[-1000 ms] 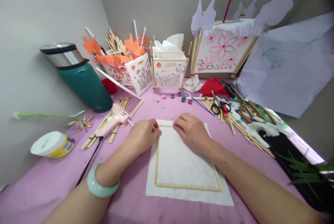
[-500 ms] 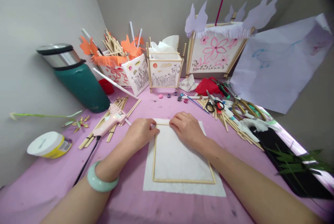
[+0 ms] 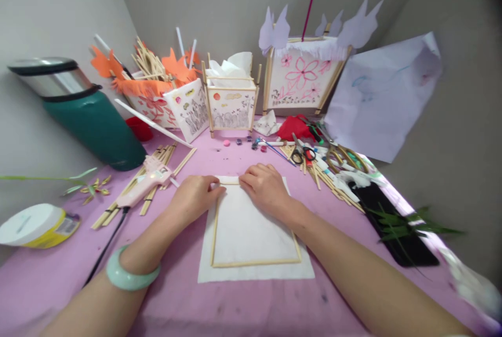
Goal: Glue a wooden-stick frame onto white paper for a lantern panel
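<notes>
A frame of thin wooden sticks lies flat on a white paper sheet whose edges stick out past it. At the frame's far left corner, my left hand is closed, thumb and forefinger pinching the corner. My right hand rests on the far stick, fingers bent together over it and the palm above the paper. It hides the far right corner and part of the right side. A pale green bangle circles my left wrist. Left of that hand lies a pink glue gun on bundled sticks.
A teal bottle and a white-lidded tub stand left. Decorated paper lanterns line the back. Scissors, loose sticks and a black phone-like slab lie right. The glue gun's black cord crosses the purple cloth.
The camera has turned a little to the right, so everything appears further left. Both hands keep their places at the frame's far side.
</notes>
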Available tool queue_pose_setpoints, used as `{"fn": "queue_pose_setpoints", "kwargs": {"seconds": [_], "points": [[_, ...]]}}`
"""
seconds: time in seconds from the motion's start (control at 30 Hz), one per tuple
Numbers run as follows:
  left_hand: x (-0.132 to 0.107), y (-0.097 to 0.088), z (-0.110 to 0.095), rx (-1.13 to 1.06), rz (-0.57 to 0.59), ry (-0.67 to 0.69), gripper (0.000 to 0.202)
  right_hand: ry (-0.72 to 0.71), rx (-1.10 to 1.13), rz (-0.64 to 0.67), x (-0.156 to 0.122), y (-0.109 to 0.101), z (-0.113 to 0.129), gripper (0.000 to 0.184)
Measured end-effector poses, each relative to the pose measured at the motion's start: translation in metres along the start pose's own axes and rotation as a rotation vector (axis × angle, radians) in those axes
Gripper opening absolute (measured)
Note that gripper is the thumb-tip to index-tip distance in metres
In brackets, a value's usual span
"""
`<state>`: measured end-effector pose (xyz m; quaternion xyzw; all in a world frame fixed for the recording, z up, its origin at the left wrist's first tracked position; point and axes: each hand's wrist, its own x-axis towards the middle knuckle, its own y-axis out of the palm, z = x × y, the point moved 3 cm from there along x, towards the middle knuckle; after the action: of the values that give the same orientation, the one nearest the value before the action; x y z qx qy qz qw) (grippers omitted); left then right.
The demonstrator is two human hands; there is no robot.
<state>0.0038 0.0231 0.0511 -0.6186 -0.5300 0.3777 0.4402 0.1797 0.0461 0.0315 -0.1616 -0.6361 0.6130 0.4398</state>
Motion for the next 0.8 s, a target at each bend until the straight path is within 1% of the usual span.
{"fn": "queue_pose_setpoints", "kwargs": {"seconds": [0.07, 0.13, 0.23, 0.3, 0.37, 0.43, 0.5, 0.53, 0.57, 0.6, 0.63, 0.7, 0.8], "points": [[0.0, -0.001, 0.001, 0.015, -0.031, 0.015, 0.042, 0.017, -0.008, -0.02, -0.001, -0.01, 0.0, 0.02], [0.001, -0.002, 0.003, 0.035, -0.092, 0.003, 0.046, 0.044, -0.026, -0.063, -0.006, -0.024, -0.001, 0.02], [0.002, -0.001, 0.006, 0.048, -0.131, 0.019, 0.047, 0.098, -0.048, -0.178, -0.029, -0.054, -0.002, 0.022], [0.001, 0.0, 0.006, 0.045, -0.138, 0.047, 0.045, 0.159, -0.037, -0.294, -0.059, -0.075, -0.004, 0.023], [-0.001, -0.002, 0.005, 0.035, -0.163, 0.071, 0.044, 0.27, -0.016, -0.44, -0.1, -0.093, -0.011, 0.022], [-0.003, -0.004, 0.003, 0.021, -0.195, 0.087, 0.043, 0.461, -0.027, -0.6, -0.147, -0.107, -0.025, 0.021], [-0.005, -0.006, 0.001, 0.013, -0.212, 0.094, 0.042, 0.678, -0.139, -0.654, -0.191, -0.115, -0.043, 0.022], [-0.006, -0.007, 0.0, 0.014, -0.214, 0.096, 0.041, 0.792, -0.23, -0.659, -0.209, -0.118, -0.052, 0.023], [-0.006, -0.007, 0.0, 0.014, -0.214, 0.098, 0.041, 0.902, -0.321, -0.629, -0.224, -0.12, -0.061, 0.024], [-0.007, -0.007, -0.001, 0.015, -0.212, 0.101, 0.041, 1.0, -0.381, -0.575, -0.235, -0.122, -0.069, 0.024], [-0.007, -0.007, -0.001, 0.014, -0.209, 0.104, 0.041, 1.067, -0.43, -0.531, -0.242, -0.122, -0.076, 0.024], [-0.007, -0.006, -0.001, 0.012, -0.203, 0.108, 0.042, 1.146, -0.491, -0.437, -0.246, -0.122, -0.085, 0.026], [-0.007, -0.005, 0.0, 0.011, -0.201, 0.105, 0.042, 1.196, -0.52, -0.302, -0.239, -0.119, -0.091, 0.031]]}}
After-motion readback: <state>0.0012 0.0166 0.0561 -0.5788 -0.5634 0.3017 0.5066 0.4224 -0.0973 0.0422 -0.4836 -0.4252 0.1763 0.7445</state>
